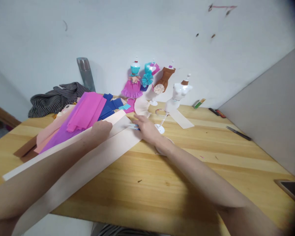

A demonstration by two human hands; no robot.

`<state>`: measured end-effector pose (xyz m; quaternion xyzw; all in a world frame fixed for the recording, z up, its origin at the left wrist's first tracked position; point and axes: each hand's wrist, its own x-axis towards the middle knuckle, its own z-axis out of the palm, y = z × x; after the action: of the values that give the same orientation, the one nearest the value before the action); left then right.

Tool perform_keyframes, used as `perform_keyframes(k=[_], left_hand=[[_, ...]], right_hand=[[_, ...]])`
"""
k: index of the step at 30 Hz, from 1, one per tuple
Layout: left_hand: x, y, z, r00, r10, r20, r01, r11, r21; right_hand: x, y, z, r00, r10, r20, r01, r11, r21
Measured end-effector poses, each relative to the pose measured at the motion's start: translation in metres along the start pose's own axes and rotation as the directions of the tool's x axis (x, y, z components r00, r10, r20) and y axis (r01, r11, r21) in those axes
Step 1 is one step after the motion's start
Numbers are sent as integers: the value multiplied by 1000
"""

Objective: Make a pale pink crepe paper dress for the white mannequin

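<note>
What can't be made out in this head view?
All in the head view:
Blue tool: mostly covered by right hand, type unclear.
Left hand: fingertips hidden by its own curl.
Pale strip: near end cut by bottom edge.
Phone: far side lost at right edge.

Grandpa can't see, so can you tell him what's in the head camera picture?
A person's left hand holds long pale material while the right hand holds what looks like scissors at its far end, over a wooden table. Behind stand four small mannequins, three dressed up.
</note>
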<state>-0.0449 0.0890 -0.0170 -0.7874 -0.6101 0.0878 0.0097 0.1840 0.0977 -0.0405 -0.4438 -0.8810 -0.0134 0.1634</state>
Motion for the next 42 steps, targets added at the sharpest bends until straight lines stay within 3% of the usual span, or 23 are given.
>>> perform_keyframes(k=[3, 6, 12, 18, 25, 30, 33, 39, 42], left_hand=[[-4, 1, -3, 1000, 25, -5, -25, 1000, -1], [-13, 2, -12, 998, 64, -2, -64, 998, 9], [-32, 5, -25, 989, 144, 40, -144, 990, 10], [-30, 1, -23, 974, 213, 80, -205, 975, -89], [-17, -24, -14, 999, -11, -31, 9, 998, -57], [-16, -33, 1, 1000, -3, 25, 4, 999, -43], [-18, -31, -8, 999, 26, 19, -25, 999, -42], [-22, -15, -49, 991, 121, -50, -120, 993, 21], [-15, -9, -47, 985, 154, -76, -148, 986, 70]], right_hand=[[-5, -20, 9, 968, -245, 53, 234, 960, 153], [-9, -31, 17, 944, -313, 106, 289, 937, 194], [-27, -36, 17, 928, -348, 134, 320, 927, 194], [-52, -44, 8, 910, -380, 168, 347, 917, 196], [-64, -57, 1, 907, -393, 150, 377, 918, 124], [-68, -64, 0, 906, -404, 125, 386, 911, 147], [-69, -66, -1, 909, -402, 114, 382, 910, 158], [-74, -69, -5, 886, -448, 117, 418, 883, 213], [-76, -71, -5, 891, -441, 104, 409, 881, 237]])
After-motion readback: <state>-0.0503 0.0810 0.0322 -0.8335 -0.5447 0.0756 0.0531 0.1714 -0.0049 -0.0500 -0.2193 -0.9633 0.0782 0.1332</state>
